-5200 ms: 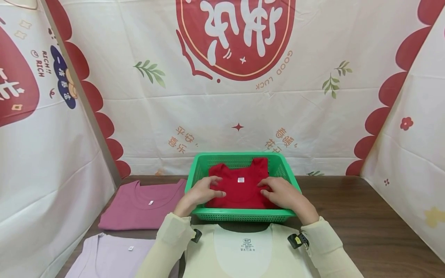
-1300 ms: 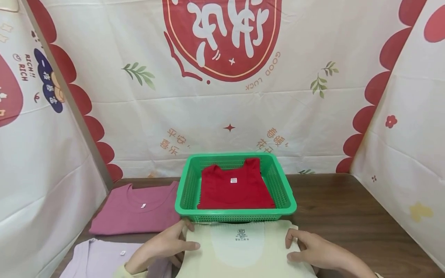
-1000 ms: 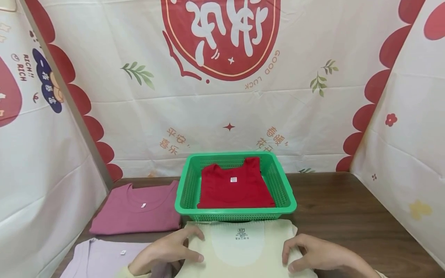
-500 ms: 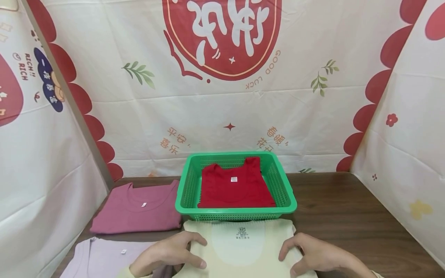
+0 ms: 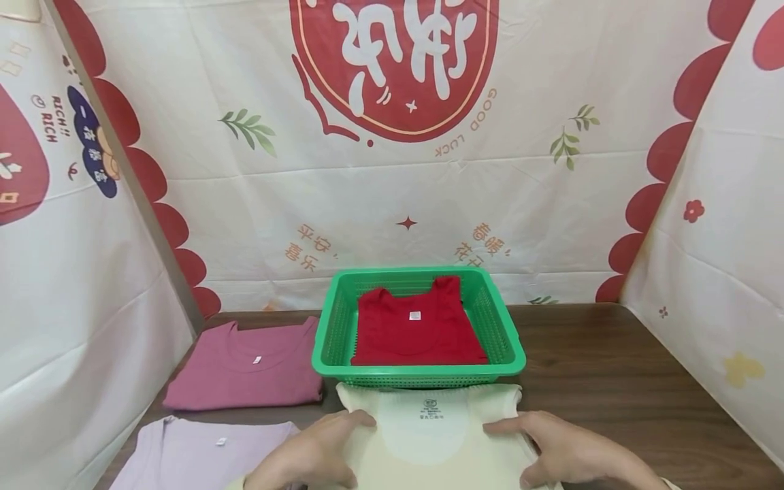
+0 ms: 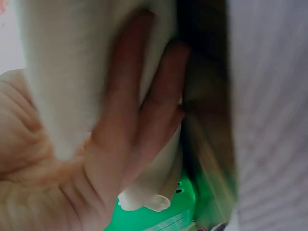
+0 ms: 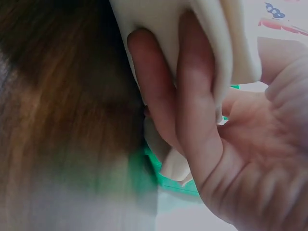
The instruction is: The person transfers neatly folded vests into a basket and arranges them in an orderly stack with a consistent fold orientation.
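While the red shirt (image 5: 419, 337) lay already inside the green basket (image 5: 416, 371), the cream shirt (image 5: 429, 442) was at the near side, not yet inside. The left hand (image 5: 318, 448) and the right hand (image 5: 560, 446) gripped its two side edges with curled fingers. The pink shirt (image 5: 251, 381) and the lavender shirt (image 5: 196, 457) lay on the table (image 5: 588, 371) at left, also outside.

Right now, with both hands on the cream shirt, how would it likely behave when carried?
The cream shirt will probably be floppy: in the wrist views its cloth bends softly at the edges. Its middle may sag, since the left hand and right hand grip opposite sides. Its layers could slip apart, as the right wrist view shows loose folds.
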Available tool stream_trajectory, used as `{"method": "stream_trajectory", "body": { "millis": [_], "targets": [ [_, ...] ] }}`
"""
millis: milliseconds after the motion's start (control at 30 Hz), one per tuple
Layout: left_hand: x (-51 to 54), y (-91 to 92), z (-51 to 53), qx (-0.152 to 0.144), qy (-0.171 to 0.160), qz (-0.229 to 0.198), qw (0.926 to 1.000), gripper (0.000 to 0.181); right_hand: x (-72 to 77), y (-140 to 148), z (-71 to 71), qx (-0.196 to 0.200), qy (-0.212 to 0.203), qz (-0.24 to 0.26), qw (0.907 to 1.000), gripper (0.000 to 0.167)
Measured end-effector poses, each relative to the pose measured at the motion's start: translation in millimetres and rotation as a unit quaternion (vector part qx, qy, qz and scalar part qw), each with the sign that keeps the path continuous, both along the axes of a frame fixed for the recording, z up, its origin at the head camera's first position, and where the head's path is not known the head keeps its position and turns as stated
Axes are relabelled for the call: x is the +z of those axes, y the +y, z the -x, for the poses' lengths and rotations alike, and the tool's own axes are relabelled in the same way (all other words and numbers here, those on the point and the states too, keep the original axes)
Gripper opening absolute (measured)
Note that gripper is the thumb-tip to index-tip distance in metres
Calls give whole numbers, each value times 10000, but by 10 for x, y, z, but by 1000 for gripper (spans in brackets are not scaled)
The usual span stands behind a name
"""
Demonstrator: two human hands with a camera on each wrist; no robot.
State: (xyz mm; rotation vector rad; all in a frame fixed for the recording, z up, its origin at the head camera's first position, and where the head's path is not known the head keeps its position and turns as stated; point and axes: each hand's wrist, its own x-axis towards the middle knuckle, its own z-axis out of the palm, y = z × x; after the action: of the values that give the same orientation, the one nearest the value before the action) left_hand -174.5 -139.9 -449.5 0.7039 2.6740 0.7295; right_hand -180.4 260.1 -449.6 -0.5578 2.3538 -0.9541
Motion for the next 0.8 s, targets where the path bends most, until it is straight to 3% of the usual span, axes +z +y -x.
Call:
{"method": "stream_trajectory", "body": {
  "millis": [200, 433, 667, 800],
  "targets": [
    [68, -28, -9, -168, -98, 21, 9998, 77, 103, 62, -71, -12, -2, -21, 10000, 62],
    [284, -153, -91, -451, 131, -36, 9989, 78, 289, 170, -118, 329, 144, 168, 9992, 62],
    [497, -190, -191, -313, 29, -112, 9994, 88, 445, 327, -242, 316, 348, 398, 9981, 67],
    [581, -189, -240, -354, -63, -296, 9989, 94, 504, 379, -298, 330, 348, 849, 9952, 68]
  ]
}}
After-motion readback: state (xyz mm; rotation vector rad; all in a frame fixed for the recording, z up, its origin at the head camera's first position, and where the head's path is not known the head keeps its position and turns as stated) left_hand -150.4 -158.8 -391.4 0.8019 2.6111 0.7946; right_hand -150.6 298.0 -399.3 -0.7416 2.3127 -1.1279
